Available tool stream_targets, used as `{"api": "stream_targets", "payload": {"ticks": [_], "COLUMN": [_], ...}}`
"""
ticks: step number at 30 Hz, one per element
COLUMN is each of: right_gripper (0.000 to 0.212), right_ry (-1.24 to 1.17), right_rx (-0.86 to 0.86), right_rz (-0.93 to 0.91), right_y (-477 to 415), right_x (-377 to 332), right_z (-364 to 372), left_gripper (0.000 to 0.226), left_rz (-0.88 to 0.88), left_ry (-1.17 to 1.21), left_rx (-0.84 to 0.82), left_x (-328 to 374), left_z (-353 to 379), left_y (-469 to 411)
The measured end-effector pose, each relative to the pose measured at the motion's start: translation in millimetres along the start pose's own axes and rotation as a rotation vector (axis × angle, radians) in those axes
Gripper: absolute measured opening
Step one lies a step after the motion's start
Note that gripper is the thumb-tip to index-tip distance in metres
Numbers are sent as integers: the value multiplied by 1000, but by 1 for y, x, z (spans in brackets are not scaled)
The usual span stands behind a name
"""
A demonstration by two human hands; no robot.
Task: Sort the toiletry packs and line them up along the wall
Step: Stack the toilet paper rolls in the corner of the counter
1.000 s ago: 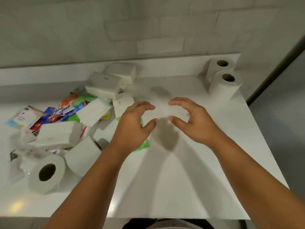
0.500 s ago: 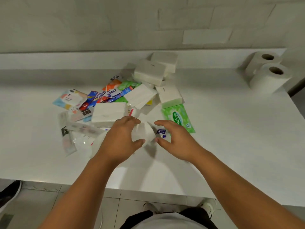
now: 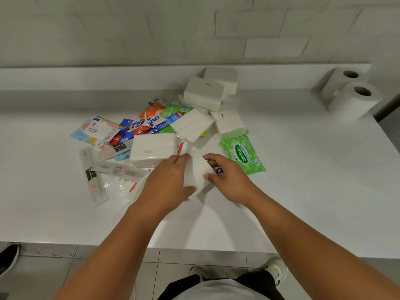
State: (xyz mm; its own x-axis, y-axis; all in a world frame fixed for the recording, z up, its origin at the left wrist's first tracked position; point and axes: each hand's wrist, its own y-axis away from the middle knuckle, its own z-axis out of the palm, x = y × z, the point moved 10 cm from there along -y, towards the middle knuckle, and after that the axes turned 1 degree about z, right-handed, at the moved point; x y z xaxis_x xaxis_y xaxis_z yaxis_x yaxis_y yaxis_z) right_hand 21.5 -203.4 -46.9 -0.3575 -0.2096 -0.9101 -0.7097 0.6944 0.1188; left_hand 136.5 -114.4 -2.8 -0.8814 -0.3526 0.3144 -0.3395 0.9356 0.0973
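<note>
Both hands at the near edge of the pile, mid tabletop (image 3: 303, 191).
- Left hand (image 3: 168, 180) and right hand (image 3: 229, 180) face each other, fingers and thumbs curled round one white pack (image 3: 197, 174) held between them. It is just above or on the surface; I cannot tell which.
- The part of it that shows runs near-to-far and bulges toward the right hand. Its ends are covered, so its true long axis is unclear.

Counts:
- White tissue packs: five. The nearest (image 3: 153, 148) lies flat with its long side left-right, just beyond the left hand. Two (image 3: 192, 125) (image 3: 230, 123) lie mid-pile, angled. Two (image 3: 204, 92) (image 3: 220, 79) are stacked toward the wall (image 3: 151, 29).
- Green wipes pack (image 3: 243, 156): one, flat, long axis slanting far-left to near-right, beside the right hand.
- Toilet rolls: two (image 3: 350, 76) (image 3: 359, 98), upright and touching, in the far right corner, well apart from the pile.
- Coloured sachets (image 3: 149, 124): overlapping, no firm count.
- Pastel flat pack (image 3: 95, 131): one, at the left edge of the pile.
</note>
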Motion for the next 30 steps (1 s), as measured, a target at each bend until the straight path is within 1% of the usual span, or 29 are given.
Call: {"api": "stream_targets", "payload": {"ticks": [4, 6, 7, 10, 12, 15, 17, 18, 20, 22, 26, 30], "right_gripper": [42, 42, 41, 41, 47, 63, 66, 63, 51, 46, 50, 55], "right_ry": [-39, -72, -68, -42, -79, -155, -250, -299, -355, -370, -384, -398], "right_rx": [54, 77, 94, 159, 199, 258, 241, 215, 167, 152, 194, 247], "right_rz": [-73, -110, -133, -193, -181, -89, -35, -30, -30, -20, -10, -1], "right_y": [5, 11, 15, 24, 27, 33, 38, 41, 48, 56, 67, 78], "right_x": [-19, -30, -35, -47, -43, -20, -6, -2, 4, 14, 40, 70], "right_z": [-18, -30, -37, -63, -80, -107, -123, -129, -144, -161, -207, -260], "left_gripper": [95, 99, 97, 79, 75, 79, 80, 80, 81, 80, 84, 84], "left_rz": [16, 19, 27, 71, 85, 75, 92, 105, 142, 173, 194, 209], "left_ry": [151, 282, 355, 517, 609, 766, 868, 900, 932, 939, 888, 787], "left_rx": [43, 55, 61, 77, 98, 100, 65, 39, -22, -81, -148, -148], "left_x": [7, 13, 17, 36, 47, 67, 86, 97, 120, 144, 191, 241], "left_z": [-10, -13, -15, -20, -21, -17, -9, -5, 5, 17, 40, 63], "left_y": [-4, -8, -11, -21, -27, -35, -42, -45, -53, -62, -83, -110]}}
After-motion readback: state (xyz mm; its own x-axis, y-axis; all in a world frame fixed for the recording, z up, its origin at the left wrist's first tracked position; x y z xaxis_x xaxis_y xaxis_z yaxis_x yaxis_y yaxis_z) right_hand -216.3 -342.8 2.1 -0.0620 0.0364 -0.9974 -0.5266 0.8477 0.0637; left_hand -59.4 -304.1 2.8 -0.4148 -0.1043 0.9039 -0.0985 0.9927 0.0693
